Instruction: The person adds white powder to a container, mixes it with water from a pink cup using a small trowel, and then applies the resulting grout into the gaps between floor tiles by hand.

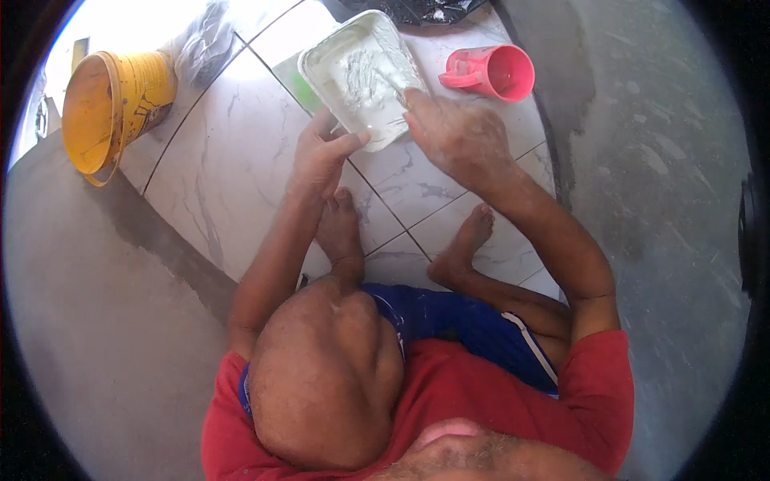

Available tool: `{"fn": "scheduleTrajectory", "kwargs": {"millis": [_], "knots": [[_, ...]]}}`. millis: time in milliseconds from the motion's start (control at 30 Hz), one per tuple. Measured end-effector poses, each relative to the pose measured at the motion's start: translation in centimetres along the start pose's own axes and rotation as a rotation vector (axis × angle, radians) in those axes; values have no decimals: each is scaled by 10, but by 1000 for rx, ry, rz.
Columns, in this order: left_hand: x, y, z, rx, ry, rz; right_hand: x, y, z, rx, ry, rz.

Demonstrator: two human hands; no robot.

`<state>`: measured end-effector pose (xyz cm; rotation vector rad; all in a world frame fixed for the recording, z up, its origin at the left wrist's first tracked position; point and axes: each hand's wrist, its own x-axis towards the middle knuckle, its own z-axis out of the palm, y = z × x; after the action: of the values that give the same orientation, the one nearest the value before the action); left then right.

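Note:
A white rectangular tray with rounded corners holds thick white paste, ridged and smeared. At its near left corner, my left hand grips the rim, thumb on the near edge and fingers along the side. My right hand is closed over the tray's right side. From its fingers a thin, paste-coated tool reaches into the paste; its exact kind cannot be made out. A pink mug lies just beyond my right hand, its handle toward the tray.
A yellow bucket with a wire handle lies tipped at the left, beside clear plastic. Black plastic lies behind the tray. White marbled tiles cover the floor between grey walls. My bare feet stand near the tray.

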<state>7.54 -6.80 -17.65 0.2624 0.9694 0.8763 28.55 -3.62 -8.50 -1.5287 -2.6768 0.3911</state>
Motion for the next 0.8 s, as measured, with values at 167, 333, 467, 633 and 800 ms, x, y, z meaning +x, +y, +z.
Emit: {"fn": "scheduleTrajectory", "kwargs": {"millis": [167, 333, 467, 633, 800], "knots": [[-3, -1, 0, -7, 14, -7, -5, -6, -1, 139, -40, 62], [-2, 1, 1, -21, 7, -25, -4, -20, 1, 187, -79, 43], [-2, 2, 0, -8, -1, -24, 3, -22, -1, 214, -13, -7], [-4, 5, -2, -15, 1, -42, -1, -17, 3, 232, 32, -90], [-4, 0, 0, -33, -13, -52, 2, -12, 1, 375, 17, -24]]}}
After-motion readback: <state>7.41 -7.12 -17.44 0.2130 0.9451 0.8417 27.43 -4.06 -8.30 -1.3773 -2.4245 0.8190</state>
